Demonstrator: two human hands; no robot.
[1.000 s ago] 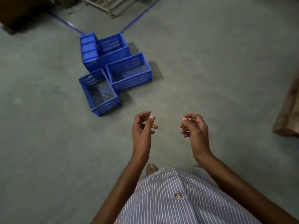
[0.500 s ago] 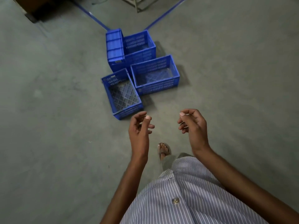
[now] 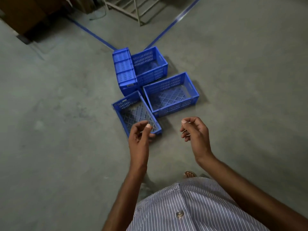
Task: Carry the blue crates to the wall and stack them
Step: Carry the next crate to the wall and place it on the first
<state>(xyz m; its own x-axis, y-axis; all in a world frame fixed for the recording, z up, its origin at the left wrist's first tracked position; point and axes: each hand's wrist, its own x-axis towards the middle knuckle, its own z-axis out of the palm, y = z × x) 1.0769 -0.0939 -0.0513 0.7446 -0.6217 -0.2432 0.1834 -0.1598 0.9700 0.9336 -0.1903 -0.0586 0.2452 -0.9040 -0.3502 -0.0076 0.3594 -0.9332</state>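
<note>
We see four blue perforated plastic crates clustered on the grey concrete floor [image 3: 66,130], just ahead of us. The nearest crate [image 3: 133,112] sits upright and angled, its near corner hidden behind our left hand [image 3: 140,135]. Touching its right side is a second upright crate [image 3: 171,94], empty, with a lattice bottom. Behind those stands a third upright crate [image 3: 150,65], and against its left side a fourth crate [image 3: 124,70] is tipped on edge. Two blue floor lines [image 3: 166,30] meet in a corner just behind the cluster. Our left hand hovers loosely curled, fingers half bent, holding nothing. Our right hand [image 3: 196,132] is likewise half curled and empty, raised beside it. A striped shirt [image 3: 191,207] fills the bottom edge.
</note>
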